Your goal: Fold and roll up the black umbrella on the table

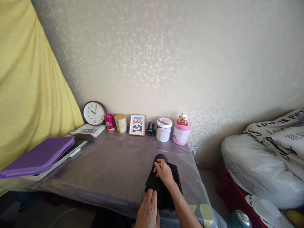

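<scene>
A folded black cloth item [164, 197] lies near the front right of the covered table; its exact kind does not show. Its far end has a rounded dark part [161, 156]. My left hand [149, 207] rests at the item's near left edge, fingers stretched out and side by side on the fabric, the thumb mostly hidden. Across the upper part of the item lies my right hand [163, 171], its fingers loosely bent, apart and touching the cloth from above.
Along the wall stand a clock [94, 113], a pink can [109, 122], a yellow-lidded tub [121, 123], a panda picture frame [137, 125] and white [164, 130] and pink canisters [181, 134]. A purple folder [40, 155] lies left. Stuffed bags [254, 167] sit right, beyond the table edge.
</scene>
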### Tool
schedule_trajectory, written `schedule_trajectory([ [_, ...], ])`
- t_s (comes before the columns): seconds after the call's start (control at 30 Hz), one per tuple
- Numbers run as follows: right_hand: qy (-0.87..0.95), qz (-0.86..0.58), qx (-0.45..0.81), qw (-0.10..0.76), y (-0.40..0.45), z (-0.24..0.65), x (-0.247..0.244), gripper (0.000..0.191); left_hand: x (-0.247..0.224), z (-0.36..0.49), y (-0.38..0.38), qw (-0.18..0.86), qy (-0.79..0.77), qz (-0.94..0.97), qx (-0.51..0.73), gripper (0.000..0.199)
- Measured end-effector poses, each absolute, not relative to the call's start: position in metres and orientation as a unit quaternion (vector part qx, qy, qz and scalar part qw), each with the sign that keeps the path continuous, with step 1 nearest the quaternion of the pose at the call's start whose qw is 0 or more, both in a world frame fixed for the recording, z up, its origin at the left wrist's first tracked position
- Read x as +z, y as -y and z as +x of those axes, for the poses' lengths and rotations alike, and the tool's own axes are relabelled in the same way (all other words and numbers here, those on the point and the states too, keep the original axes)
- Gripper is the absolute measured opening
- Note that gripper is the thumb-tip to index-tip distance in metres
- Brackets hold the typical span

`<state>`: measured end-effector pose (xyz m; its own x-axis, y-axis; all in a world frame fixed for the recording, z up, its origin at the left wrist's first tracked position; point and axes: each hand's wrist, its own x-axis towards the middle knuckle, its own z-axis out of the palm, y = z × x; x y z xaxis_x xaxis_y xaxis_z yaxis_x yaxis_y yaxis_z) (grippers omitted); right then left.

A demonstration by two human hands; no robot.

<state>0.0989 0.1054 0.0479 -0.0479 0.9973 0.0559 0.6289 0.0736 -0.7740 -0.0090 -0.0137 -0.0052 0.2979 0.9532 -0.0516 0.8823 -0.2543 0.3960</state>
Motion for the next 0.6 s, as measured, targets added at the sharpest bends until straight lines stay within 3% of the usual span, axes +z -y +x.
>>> schedule_trajectory([
  [0.23, 0.717, -0.608, 0.235, 0.246, -0.094, 0.095, 0.057, 0.018, -0.04, -0.019, 0.02, 0.076, -0.594, 0.771, 0.217, 0.053],
  [0.43, 0.742, -0.581, 0.244, 0.228, -0.09, 0.095, 0.058, 0.018, -0.004, -0.03, 0.017, -0.044, -0.534, 0.801, 0.269, 0.054],
  [0.6, 0.757, -0.552, 0.261, 0.233, -0.088, 0.096, 0.058, 0.02, 0.01, -0.017, 0.009, -0.062, -0.477, 0.839, 0.254, 0.06],
])
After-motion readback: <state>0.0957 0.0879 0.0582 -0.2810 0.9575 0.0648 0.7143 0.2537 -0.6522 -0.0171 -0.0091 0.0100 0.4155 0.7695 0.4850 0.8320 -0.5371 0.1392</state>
